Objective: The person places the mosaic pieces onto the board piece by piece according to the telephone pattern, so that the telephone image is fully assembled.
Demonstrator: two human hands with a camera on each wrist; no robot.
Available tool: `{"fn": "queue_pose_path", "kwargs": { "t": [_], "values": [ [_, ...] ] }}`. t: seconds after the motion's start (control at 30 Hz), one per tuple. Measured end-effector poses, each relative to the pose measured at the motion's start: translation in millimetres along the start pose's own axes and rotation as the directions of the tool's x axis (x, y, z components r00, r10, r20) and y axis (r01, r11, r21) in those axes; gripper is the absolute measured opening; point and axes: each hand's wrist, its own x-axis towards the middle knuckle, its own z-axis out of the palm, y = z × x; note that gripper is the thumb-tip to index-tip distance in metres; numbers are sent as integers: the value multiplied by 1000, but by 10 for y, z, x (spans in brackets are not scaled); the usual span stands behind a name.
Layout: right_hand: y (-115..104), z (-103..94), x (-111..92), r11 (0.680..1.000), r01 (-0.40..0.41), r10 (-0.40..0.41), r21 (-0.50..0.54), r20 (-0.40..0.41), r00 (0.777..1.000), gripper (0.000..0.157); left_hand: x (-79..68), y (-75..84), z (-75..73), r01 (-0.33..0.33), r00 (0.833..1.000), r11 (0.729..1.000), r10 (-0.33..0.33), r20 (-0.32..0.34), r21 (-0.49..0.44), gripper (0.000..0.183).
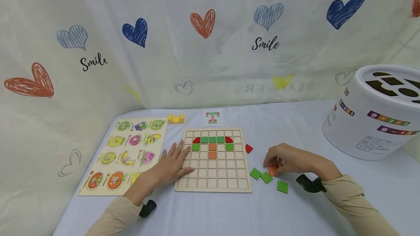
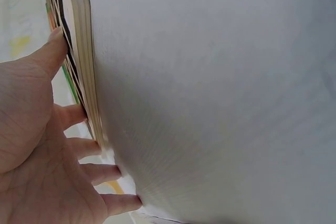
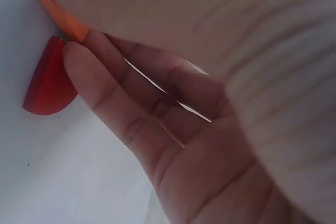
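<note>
My left hand (image 1: pixel 170 165) lies with fingers spread along the left edge of a wooden grid board (image 1: pixel 198 183). In the left wrist view the thumb and fingertips touch the side of the board (image 2: pixel 83 40). Green, orange and red pieces fill cells near the board's top in a T-like shape. To the right of the board, my right hand (image 1: pixel 290 159) pinches an orange square tile (image 1: pixel 272 171) between thumb and fingers. In the right wrist view a red rounded piece (image 3: pixel 50 80) lies by the fingertips, next to the orange tile (image 3: pixel 65 17).
Several green tiles (image 1: pixel 282 187) and a red piece (image 1: pixel 249 148) lie right of the board. Behind it are a pattern card (image 1: pixel 212 117) and a yellow block (image 1: pixel 176 118). A fruit picture board (image 1: pixel 115 137) is at left, a white bucket (image 1: pixel 361 130) at right.
</note>
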Motion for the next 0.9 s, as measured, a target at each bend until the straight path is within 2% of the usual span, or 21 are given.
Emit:
{"fn": "queue_pose_path", "kwargs": {
  "t": [0.37,0.6,0.73,0.9],
  "values": [
    [50,13,6,1000,26,-26,17,-31,999,23,-16,-22,13,-7,1000,1000,7,-5,-10,81],
    [-48,-10,71,1000,19,-19,6,-65,998,23,-12,-23,11,-13,1000,1000,13,-5,-2,81],
    [-156,-30,209,993,111,-113,-27,-113,987,20,-6,-19,11,-10,1000,1000,10,-4,-4,81],
    [-291,12,487,974,222,-227,-48,-175,958,14,-5,-19,0,-10,1000,1000,10,-4,-12,81]
  ]
}}
